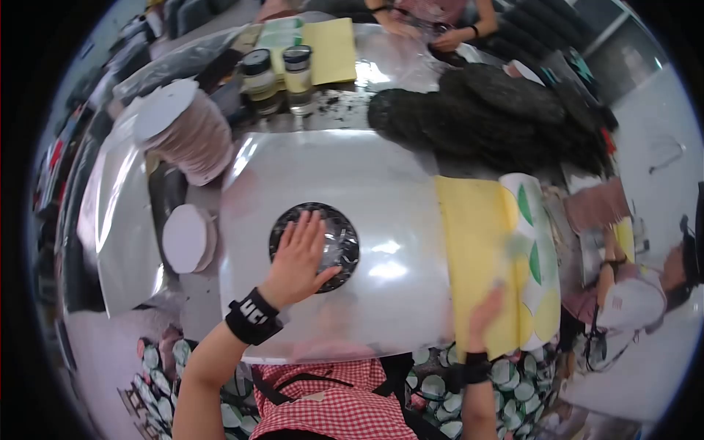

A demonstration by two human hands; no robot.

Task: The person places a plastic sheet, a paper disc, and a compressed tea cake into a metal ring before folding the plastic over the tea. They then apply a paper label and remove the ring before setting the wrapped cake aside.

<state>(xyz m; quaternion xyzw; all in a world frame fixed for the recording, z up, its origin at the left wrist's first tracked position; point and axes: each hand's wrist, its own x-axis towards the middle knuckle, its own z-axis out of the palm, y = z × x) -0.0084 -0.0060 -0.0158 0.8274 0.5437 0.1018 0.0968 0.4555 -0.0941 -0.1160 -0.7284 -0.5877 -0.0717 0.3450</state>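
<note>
The left hand [299, 255] lies on a round black disc [342, 246], its grip flat and wide. The disc is on a shiny sheet [396, 315]. Right of the disc, the right hand [487, 312] is a blur by yellow paper [475, 238]; I can't tell its grip.

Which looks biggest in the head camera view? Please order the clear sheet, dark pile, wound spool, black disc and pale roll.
1. Clear sheet
2. Dark pile
3. Wound spool and black disc: too alike to rank; the left hand partly covers the disc
4. Pale roll
</note>
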